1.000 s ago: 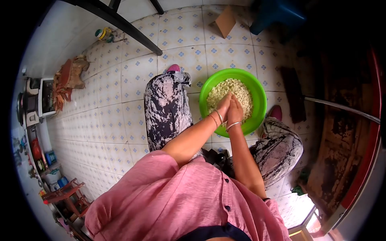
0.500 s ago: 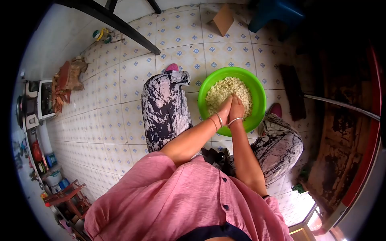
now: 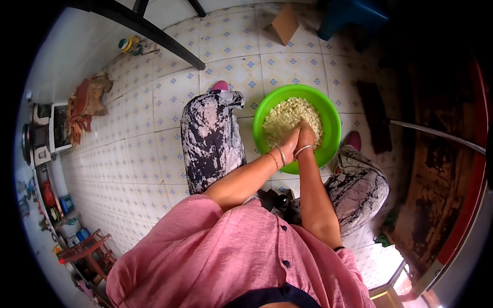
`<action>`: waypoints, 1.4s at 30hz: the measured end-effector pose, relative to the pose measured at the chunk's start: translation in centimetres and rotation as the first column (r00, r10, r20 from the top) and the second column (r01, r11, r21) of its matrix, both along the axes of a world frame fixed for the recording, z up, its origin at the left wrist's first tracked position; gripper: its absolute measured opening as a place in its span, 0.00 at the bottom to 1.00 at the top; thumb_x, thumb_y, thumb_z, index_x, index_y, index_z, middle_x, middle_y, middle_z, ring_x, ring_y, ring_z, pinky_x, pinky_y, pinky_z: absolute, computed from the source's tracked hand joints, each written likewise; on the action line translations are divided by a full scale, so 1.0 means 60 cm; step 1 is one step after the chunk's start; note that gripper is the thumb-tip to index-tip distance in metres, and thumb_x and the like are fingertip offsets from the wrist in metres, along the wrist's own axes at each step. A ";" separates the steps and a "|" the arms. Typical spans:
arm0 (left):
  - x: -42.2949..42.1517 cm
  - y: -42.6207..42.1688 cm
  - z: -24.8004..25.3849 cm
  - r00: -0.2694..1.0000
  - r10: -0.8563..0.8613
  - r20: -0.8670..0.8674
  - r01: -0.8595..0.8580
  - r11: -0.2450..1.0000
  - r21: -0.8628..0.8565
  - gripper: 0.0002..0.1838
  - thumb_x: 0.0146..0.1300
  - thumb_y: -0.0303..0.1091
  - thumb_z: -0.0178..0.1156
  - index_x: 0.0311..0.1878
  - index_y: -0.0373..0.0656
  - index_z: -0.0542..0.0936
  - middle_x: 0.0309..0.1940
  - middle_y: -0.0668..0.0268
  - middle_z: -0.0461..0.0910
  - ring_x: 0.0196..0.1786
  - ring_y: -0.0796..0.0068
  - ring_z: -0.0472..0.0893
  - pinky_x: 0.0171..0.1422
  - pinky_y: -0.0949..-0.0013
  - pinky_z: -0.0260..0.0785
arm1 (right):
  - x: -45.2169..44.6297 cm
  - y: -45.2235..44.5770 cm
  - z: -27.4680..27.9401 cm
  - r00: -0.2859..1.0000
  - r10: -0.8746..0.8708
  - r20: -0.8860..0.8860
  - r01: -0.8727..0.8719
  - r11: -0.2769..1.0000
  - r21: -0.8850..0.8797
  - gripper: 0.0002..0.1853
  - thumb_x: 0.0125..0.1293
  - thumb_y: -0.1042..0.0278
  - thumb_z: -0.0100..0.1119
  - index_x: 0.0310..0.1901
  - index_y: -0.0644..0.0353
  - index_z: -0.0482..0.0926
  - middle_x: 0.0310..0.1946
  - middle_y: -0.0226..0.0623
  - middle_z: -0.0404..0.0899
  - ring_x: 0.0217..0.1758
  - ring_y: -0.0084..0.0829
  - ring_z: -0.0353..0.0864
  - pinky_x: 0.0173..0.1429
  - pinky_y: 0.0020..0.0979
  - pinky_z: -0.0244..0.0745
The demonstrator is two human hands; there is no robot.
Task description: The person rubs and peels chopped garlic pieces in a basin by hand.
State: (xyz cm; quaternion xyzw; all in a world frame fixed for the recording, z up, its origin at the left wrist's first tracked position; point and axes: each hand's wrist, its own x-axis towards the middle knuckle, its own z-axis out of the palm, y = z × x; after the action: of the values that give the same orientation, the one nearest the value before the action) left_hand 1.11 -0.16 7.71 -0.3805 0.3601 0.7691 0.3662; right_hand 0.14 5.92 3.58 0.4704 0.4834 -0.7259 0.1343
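Note:
A bright green basin [image 3: 333, 114] stands on the tiled floor between my legs. Pale, small crumbly pieces [image 3: 290, 110] cover its bottom. My left hand [image 3: 290, 142] and my right hand [image 3: 306, 135] are pressed together over the near part of the pieces. Their fingers point away from me, and whatever lies between the palms is hidden. Both wrists carry bangles.
A brush head with a long metal handle [image 3: 436, 134] lies at the right. Beyond the basin are a folded cardboard piece [image 3: 285, 24] and a blue stool [image 3: 354, 18]. A dark table leg [image 3: 169, 45] slants down at the upper left.
My hands have stayed together and shifted slightly toward the right and nearer to me, with the wrists turning. The basin keeps its place.

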 end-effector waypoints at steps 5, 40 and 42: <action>-0.021 -0.020 -0.070 0.996 0.084 -0.001 -0.083 0.986 0.142 0.20 0.62 0.57 0.45 0.39 0.50 0.72 0.32 0.66 0.73 0.37 0.73 0.72 0.40 0.67 0.68 | 0.034 -0.031 0.018 0.915 0.265 -0.304 -0.168 0.936 0.310 0.22 0.64 0.64 0.40 0.55 0.69 0.68 0.56 0.44 0.69 0.58 0.33 0.67 0.62 0.27 0.59; -0.036 -0.022 -0.026 1.000 -0.021 0.015 0.021 0.999 0.030 0.26 0.58 0.61 0.49 0.42 0.46 0.72 0.34 0.64 0.72 0.38 0.73 0.70 0.44 0.67 0.66 | 0.071 0.013 -0.088 0.629 0.771 0.097 -0.388 0.204 0.899 0.23 0.66 0.57 0.36 0.56 0.62 0.67 0.51 0.53 0.70 0.56 0.48 0.68 0.60 0.40 0.60; -0.043 -0.021 -0.040 0.999 0.034 -0.024 -0.034 0.999 -0.015 0.27 0.58 0.61 0.48 0.45 0.46 0.72 0.36 0.63 0.73 0.38 0.73 0.69 0.43 0.68 0.66 | 0.067 0.000 -0.082 0.586 0.787 0.193 -0.536 0.198 0.820 0.24 0.67 0.56 0.35 0.56 0.64 0.66 0.52 0.53 0.69 0.58 0.46 0.66 0.62 0.40 0.58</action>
State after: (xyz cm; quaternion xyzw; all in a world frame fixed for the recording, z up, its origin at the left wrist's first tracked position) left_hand -1.47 -1.40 5.29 -0.3804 0.3637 0.7767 0.3460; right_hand 4.17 5.92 -1.36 0.1119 0.9254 -0.3360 0.1349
